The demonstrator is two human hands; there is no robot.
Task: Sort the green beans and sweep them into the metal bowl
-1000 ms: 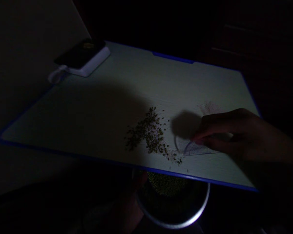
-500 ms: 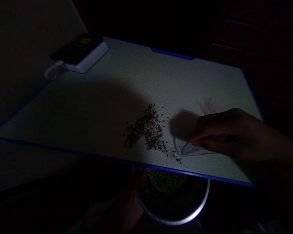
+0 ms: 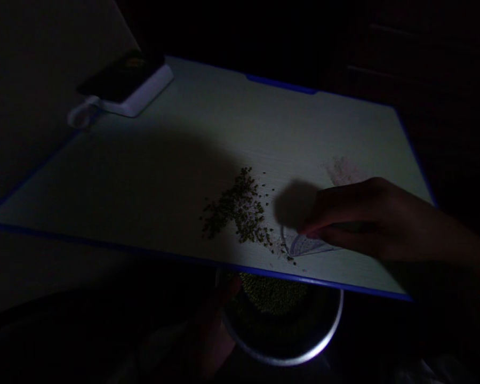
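Plainly, two bare hands are in view, with one board (image 3: pixel 304 138) edged in blue, one bowl (image 3: pixel 316 352), one protractor (image 3: pixel 304 245), one white box (image 3: pixel 154 92) with a dark top, and two patches of small stuff on the board. The first patch is a loose heap of green beans (image 3: pixel 242 208), too many and too dim to count, with pale bits mixed in; the second is a single spread of pale grains (image 3: pixel 344 169).

The clear, half-round protractor lies under the fingertips of the right hand (image 3: pixel 356 213), its near corner just beside the tail of the heap. Thumb and fingers are pinched together on it. The pale grains lie just beyond the knuckles.

The right hand comes in from the right, back upward, wrist low over the board, fingers pointing left and down. The left hand (image 3: pixel 216 341) is below the near edge of the board, closed on the bowl's left side with the thumb over the rim. More green beans (image 3: pixel 276 298) fill part of the bowl, which sits partly under that edge.
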